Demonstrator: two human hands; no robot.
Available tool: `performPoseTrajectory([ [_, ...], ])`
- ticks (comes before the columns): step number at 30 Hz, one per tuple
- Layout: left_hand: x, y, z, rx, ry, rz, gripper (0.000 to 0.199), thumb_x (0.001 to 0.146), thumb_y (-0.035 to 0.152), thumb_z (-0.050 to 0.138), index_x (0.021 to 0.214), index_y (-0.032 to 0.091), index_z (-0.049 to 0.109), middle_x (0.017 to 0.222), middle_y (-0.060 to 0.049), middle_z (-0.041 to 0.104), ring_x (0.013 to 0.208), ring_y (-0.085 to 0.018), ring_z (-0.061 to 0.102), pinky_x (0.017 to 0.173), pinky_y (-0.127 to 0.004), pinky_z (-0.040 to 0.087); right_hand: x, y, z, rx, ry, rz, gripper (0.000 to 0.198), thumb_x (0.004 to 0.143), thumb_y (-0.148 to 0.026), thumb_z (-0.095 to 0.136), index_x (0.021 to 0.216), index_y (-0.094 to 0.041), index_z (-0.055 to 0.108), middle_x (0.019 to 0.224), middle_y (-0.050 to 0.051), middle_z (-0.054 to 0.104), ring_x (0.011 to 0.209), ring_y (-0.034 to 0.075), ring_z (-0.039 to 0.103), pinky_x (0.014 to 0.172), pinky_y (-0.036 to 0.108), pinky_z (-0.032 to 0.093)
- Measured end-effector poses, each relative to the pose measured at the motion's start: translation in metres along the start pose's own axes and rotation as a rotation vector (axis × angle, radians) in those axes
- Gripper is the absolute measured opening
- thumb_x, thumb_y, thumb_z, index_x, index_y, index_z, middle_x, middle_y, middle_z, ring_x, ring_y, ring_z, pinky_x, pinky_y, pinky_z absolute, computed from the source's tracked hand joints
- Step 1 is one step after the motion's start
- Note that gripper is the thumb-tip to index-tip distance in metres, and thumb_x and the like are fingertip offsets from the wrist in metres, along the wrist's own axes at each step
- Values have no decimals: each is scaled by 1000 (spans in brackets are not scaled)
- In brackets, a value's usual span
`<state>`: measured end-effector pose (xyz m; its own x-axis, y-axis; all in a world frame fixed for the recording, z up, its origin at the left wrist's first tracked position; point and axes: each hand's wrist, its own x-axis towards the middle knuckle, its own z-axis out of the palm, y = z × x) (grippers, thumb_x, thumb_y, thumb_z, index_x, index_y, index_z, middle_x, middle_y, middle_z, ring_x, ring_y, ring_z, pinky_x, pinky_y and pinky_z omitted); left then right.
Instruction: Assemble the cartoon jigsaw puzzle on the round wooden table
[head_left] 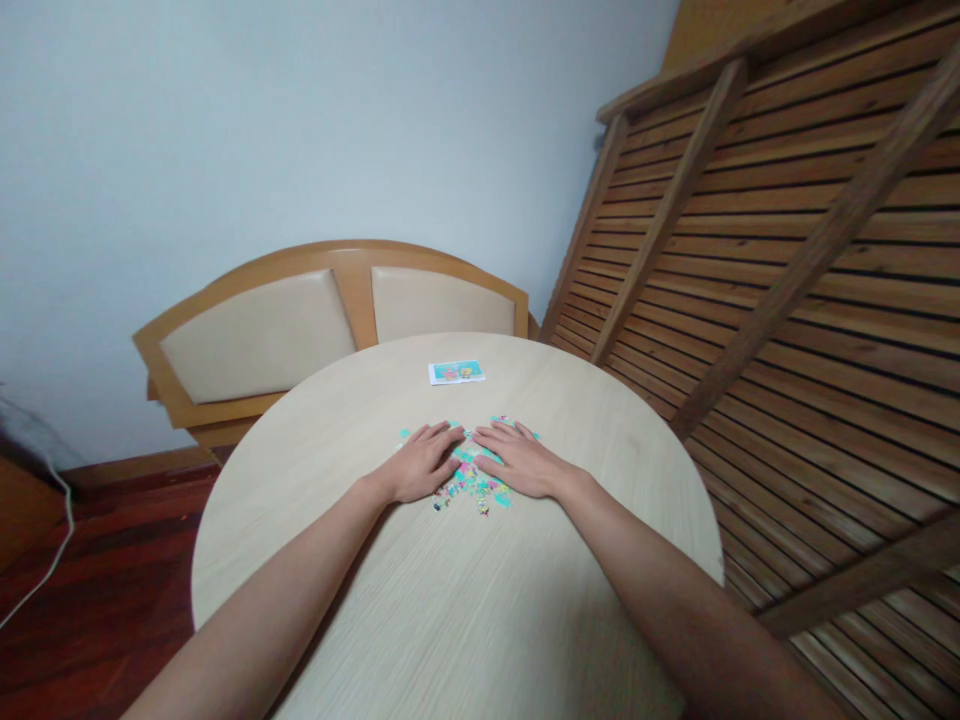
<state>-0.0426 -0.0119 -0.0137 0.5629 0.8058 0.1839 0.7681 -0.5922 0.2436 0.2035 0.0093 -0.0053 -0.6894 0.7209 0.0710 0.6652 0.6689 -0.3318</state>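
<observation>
1. A heap of small, flat puzzle pieces [471, 478] lay on the round table [420, 610], between and under two bare hands. They were mint green, pink, yellow and white.
2. The left hand [421, 462] was open and palm down, with its fingers a little bent and spread. It touched the left side of the heap and did not seem to grip anything.
3. The right hand [521, 460] was open too, palm down on the right side of the heap. Its thumb pointed in toward the other thumb, and I saw nothing pinched in it.
4. The hands were probably placed like two little walls, so the pieces would not slide away. Lying flat, they could touch lots of pieces at once.
5. A picture card [457, 372] lay past the heap, near the far edge. Maybe it was put there to be out of the way but easy to see.
6. The palms hid some pieces, so I could not tell how many were under them. The pieces' shapes and the card's pink and yellow figures were too small to make out.
7. The slatted wooden frame [675, 250] was cut off on the right. The table hid the bottom of the padded headboard [352, 262].
</observation>
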Motion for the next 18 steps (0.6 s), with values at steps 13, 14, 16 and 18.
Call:
performPoseTrajectory([
  [13,-1,3,-5,25,-33,-35,59,99,43,38,153,21,35,156,-10,43,146,-29,34,121,-55,22,-2,-1,-2,7,-23,-56,73,97,-69,29,154,-25,37,162,6,32,152,32,20,123,58,9],
  [14,-1,2,-5,30,-44,-50,58,99,45,37,152,21,37,157,-10,41,147,-29,32,121,-56,22,-2,-1,-2,5,-18,-47,73,97,-69,29,154,-25,38,161,6,34,151,32,21,123,58,10],
  [16,-1,1,-5,38,-64,-74,58,100,49,34,152,22,39,159,-9,36,149,-30,28,121,-56,20,-2,1,-4,4,-7,-40,72,96,-69,32,153,-25,41,160,6,37,151,32,22,123,57,11],
  [18,-1,0,-4,42,-73,-91,60,101,54,32,152,23,39,161,-8,33,150,-30,25,121,-56,19,-4,1,-7,8,-5,-50,70,96,-68,33,151,-25,43,158,5,40,151,32,22,123,57,11],
])
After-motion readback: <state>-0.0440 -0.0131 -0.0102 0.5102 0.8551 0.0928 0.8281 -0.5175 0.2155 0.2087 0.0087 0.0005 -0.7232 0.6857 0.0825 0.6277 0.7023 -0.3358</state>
